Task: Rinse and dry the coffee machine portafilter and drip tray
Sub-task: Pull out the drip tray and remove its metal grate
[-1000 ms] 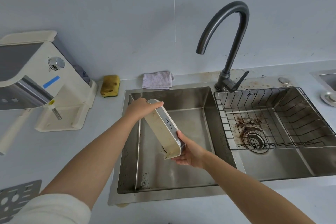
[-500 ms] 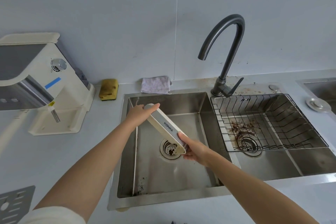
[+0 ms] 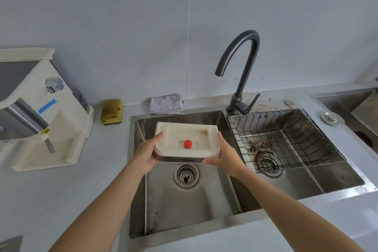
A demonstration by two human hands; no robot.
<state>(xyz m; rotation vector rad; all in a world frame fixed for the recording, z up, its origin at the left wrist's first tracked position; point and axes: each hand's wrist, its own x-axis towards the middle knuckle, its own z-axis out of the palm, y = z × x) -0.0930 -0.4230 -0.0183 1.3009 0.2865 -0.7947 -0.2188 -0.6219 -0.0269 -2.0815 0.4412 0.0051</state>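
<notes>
Cream plastic drip tray point(image 3: 173, 146) is level above the left sink basin point(image 3: 184, 206), my left grip point(image 3: 146, 154) and right grip point(image 3: 226, 155) each clasping one end. No water runs from the tap point(image 3: 243, 71). I judge rinsing and drying with the far cloth point(image 3: 166, 104) outstanding; portafilter not in view.

Both bare forearms extended, left in from 7 o'clock, right from 5. Left grip point(image 3: 146, 155) and right grip point(image 3: 227, 157) level, thumbs along the edges, fingers curled under, holding opposite ends of drip tray point(image 3: 180, 132).
</notes>
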